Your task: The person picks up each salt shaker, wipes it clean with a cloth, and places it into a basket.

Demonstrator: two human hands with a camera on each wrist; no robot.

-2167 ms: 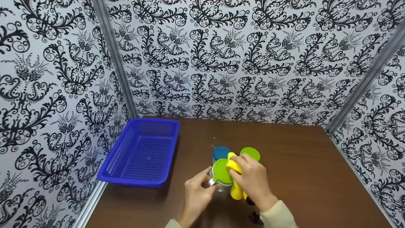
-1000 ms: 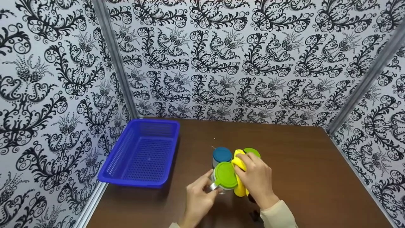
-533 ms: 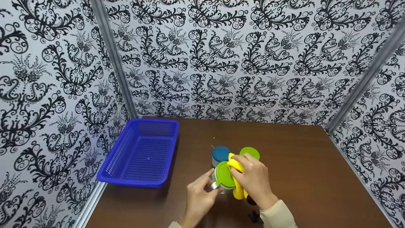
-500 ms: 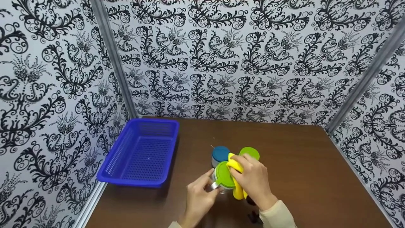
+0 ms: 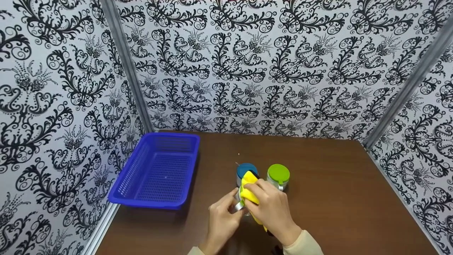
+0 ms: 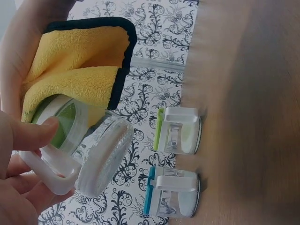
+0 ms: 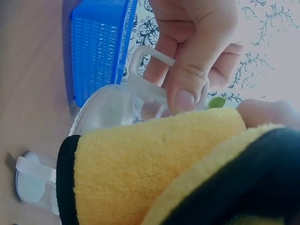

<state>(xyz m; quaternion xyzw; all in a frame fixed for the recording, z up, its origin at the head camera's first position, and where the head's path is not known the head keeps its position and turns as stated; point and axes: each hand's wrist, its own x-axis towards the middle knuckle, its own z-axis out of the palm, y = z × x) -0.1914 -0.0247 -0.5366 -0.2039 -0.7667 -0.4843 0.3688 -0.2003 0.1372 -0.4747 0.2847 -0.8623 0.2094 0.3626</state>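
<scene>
My left hand (image 5: 223, 217) grips a clear glass jar (image 6: 104, 157) by its white handle (image 6: 60, 176). The jar is tilted and held above the table, with its green lid largely covered. My right hand (image 5: 270, 209) holds a yellow cloth (image 5: 250, 193) with black edging, pressed over the lid. In the left wrist view the cloth wraps round the lid's far side; in the right wrist view it hides most of the jar. Behind stand a blue-lidded jar (image 5: 246, 169) and, to its right, a green-lidded jar (image 5: 278, 173), both upright with white handles.
A blue plastic basket (image 5: 147, 204) with perforated sides stands at the left of the brown wooden table (image 5: 329, 177). Patterned black-and-white panels (image 5: 254, 71) with grey posts enclose the table at the back and sides.
My right hand has moved left with the cloth, from the lid's right edge to over its top. The green-lidded jar behind is now uncovered. The left hand keeps its grip.
</scene>
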